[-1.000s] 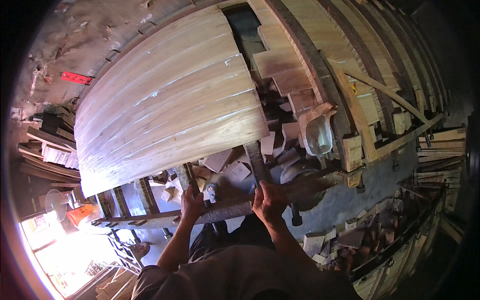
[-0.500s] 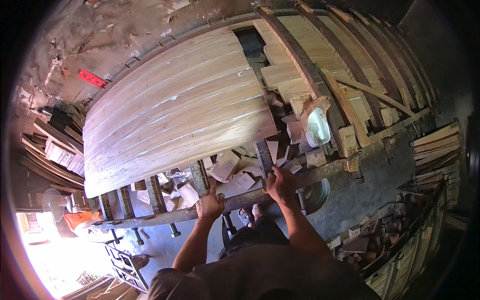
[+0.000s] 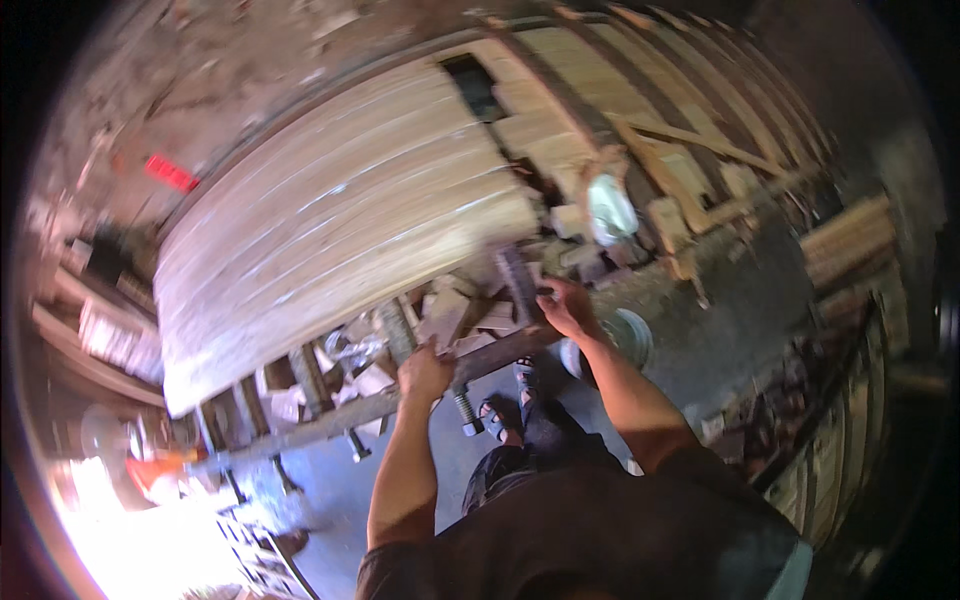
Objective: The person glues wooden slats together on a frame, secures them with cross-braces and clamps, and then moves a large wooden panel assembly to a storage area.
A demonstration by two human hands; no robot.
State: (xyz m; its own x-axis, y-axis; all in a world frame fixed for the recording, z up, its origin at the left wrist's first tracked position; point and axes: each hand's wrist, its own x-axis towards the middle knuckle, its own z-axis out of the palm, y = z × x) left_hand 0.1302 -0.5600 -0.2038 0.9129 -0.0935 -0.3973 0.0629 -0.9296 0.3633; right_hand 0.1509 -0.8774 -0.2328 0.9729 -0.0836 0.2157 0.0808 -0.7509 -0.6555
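Note:
A long metal rail (image 3: 320,422) runs along the near edge of a clamping frame. My left hand (image 3: 425,370) is closed over this rail, just beside the end of a metal crossbar (image 3: 396,332). Farther right, my right hand (image 3: 568,308) has its fingers curled at the rail, against another crossbar (image 3: 517,285). Beyond both hands lies a wide panel of pale glued boards (image 3: 350,220), with shiny streaks along its seams. Under its near edge are many loose wood offcuts (image 3: 445,312). A threaded bolt (image 3: 467,410) hangs below the rail by my left hand.
A white container (image 3: 611,210) sits on the frame to the right, near a slanting wood strip (image 3: 700,143). A round bucket (image 3: 625,343) stands on the floor beside my right forearm. Stacked boards (image 3: 850,240) and a bin of offcuts (image 3: 760,410) are at the right.
The view has shifted and blurred, and the frame sits slightly farther left in it. Both hands stay at the rail. My sandalled feet and the bucket show more fully.

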